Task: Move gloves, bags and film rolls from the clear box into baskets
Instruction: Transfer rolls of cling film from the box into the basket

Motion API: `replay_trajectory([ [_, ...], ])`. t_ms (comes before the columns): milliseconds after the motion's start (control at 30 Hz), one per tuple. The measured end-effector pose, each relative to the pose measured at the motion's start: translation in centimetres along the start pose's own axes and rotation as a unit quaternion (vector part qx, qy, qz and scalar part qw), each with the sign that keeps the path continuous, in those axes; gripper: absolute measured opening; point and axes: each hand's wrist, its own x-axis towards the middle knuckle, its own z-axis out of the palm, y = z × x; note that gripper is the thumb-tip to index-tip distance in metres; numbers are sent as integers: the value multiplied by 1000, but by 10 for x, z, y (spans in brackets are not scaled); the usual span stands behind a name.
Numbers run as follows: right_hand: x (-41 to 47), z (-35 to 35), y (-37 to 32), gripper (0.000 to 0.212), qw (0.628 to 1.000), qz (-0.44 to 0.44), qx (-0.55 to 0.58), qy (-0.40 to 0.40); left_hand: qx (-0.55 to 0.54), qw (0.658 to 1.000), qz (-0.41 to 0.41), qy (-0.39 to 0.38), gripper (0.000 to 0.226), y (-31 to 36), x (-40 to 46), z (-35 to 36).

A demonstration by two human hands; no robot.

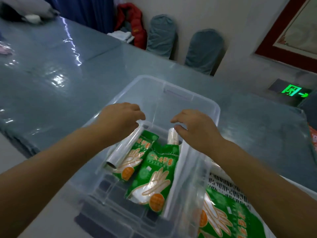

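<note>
Clear box on the bench, lid off; inside I count two green glove packs, one lying at the centre and one partly beneath a film roll that leans along the box's left side. A second, white roll stands at the far right corner of the box. Left hand: grip curled over the upper end of the film roll, fingertips touching it; I cannot tell whether it is clasped. Right hand: grip loosely spread, holding nothing, just above the white roll. White slotted basket just right of the box, holding a third green glove pack. Beyond the bench: two covered chairs, a red jacket, a green exit sign.
</note>
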Motion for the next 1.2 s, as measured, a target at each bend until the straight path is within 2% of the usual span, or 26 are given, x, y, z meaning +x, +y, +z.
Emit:
replay_trajectory([
  [100, 43, 38, -27, 24, 995, -22, -29, -92, 15, 1000, -3, -20, 30, -52, -15, 1],
  [233, 88, 104, -50, 31, 970, -78, -107, -205, 7, 997, 72, 1, 27, -86, -25, 9],
  [300, 98, 136, -56, 35, 947, -143, -154, -243, 0, 994, 104, 14, 24, -90, -25, 10],
  [367, 101, 166, -59, 39, 909, -207, -230, -280, -23, 993, 111, 16, 24, -93, -24, 13],
  [433, 101, 188, -57, 45, 890, -232, -265, -291, -52, 993, 108, 21, 26, -96, -23, 17],
  [667, 95, 212, -41, 38, 895, -249, -284, -237, -126, 987, 95, 38, 24, -102, -22, 21],
  [767, 91, 197, -38, 36, 913, -230, -261, -213, -131, 987, 89, 35, 21, -102, -22, 21],
  [833, 88, 175, -37, 34, 937, -203, -216, -187, -96, 989, 104, 33, 20, -102, -22, 22],
  [900, 84, 145, -39, 37, 950, -181, -198, -160, -9, 990, 139, 26, 20, -98, -20, 22],
  [967, 78, 113, -40, 44, 957, -161, -200, -132, 28, 990, 141, 5, 29, -88, -17, 20],
  [1100, 60, 48, -39, 49, 967, -119, -225, -15, -72, 993, 87, -20, 61, -57, 1, 9],
  [1200, 38, 3, -30, 45, 966, -80, -234, 79, -137, 986, 90, -33, 56, -27, 19, 1],
])
